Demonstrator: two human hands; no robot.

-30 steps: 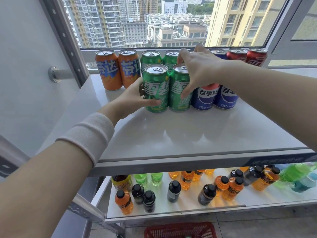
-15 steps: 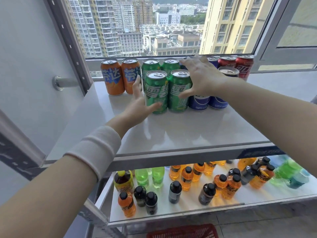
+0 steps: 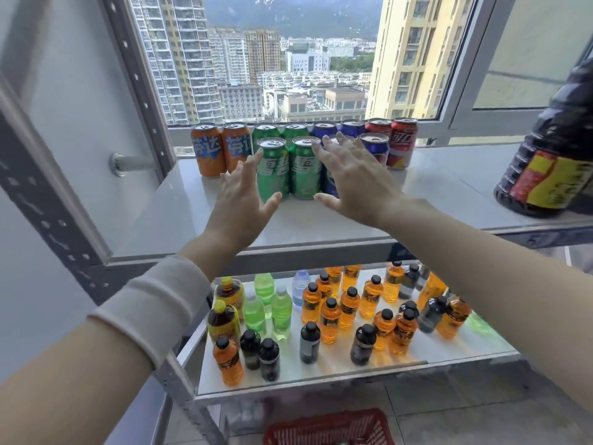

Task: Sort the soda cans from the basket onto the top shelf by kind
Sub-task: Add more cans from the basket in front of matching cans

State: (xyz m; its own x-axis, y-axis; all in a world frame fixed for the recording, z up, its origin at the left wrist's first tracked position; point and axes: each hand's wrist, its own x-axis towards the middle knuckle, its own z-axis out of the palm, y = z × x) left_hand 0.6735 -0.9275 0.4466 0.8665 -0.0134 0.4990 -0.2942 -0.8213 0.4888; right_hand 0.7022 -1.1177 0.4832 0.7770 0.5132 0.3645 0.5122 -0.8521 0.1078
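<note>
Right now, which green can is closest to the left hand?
The front-left green can, beside the left hand; the others stand behind or farther right.

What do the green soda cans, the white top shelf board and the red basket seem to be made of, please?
Green soda cans: metal, likely aluminium, with bare silvery tops and glossy printed sides. White top shelf board: smooth, glossy, perhaps laminate; it shows reflections. Red basket: probably moulded plastic, an open lattice.

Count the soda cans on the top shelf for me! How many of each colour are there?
Orange cans: 2
Green cans: 4
Blue cans: 4, one mostly hidden behind the right hand
Red cans: 2
Total: 12
</note>
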